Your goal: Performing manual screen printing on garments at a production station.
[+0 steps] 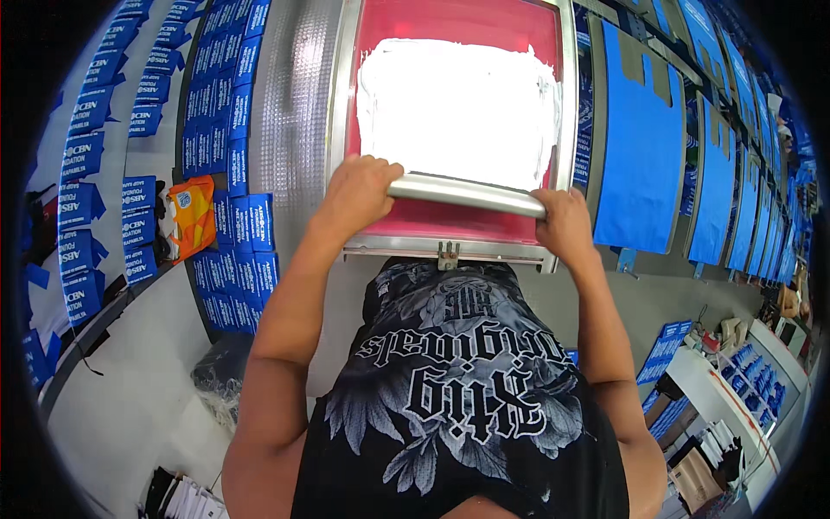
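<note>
Both hands (361,192) (566,223) clasp a metal bar (471,194); white ink (458,112) partly covers a red screen (454,17).

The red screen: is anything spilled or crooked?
Nothing seems spilled past the metal frame, but the white paste on the red screen has ragged, smeary edges, and the silver bar slants slightly, lower at its right end.

My left grip (361,195) and right grip (565,223) wrap the two ends of a silver bar (471,195). Just beyond them, white paste (458,108) covers much of a red screen (458,17) in a metal frame (567,95). Nearer me than both, a small clamp (448,257) sits at the frame's edge. Blue sheets (641,147) line up right of my right grip; an orange packet (194,216) is well left of my left.
</note>
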Demonstrator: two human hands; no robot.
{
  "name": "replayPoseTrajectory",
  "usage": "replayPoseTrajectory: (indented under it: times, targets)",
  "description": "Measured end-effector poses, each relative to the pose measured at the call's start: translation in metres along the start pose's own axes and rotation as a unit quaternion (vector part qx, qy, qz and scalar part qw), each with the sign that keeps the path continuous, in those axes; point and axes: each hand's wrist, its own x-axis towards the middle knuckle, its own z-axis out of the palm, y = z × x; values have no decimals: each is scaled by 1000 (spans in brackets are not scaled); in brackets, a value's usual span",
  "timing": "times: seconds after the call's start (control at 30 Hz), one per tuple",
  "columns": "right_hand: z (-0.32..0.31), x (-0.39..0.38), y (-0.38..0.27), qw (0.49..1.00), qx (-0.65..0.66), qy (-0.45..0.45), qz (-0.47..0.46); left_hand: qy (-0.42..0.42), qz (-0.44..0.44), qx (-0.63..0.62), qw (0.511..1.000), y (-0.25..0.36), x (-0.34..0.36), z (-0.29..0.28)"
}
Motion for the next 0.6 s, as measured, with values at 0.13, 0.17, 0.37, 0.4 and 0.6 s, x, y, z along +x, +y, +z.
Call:
replayPoseTrajectory:
  times: [0.13, 0.17, 0.37, 0.4, 0.6]
  targets:
    - [-27, 70, 33, 999, -16, 37, -37, 156, -5, -40, 987, -8, 54, -27]
    - [-24, 93, 41, 997, -44, 49, -37, 239, 29, -25, 970, -24, 72, -23]
    - [40, 118, 39, 991, -117, 56, -33, 224, -5, 76, 972, -56, 92, 38]
    - [37, 97, 29, 993, -112, 38, -25, 214, -9, 47, 976, -46, 74, 37]
    - [-2, -17, -15, 998, 35, -53, 6, 122, -59, -20, 991, 22, -38, 28]
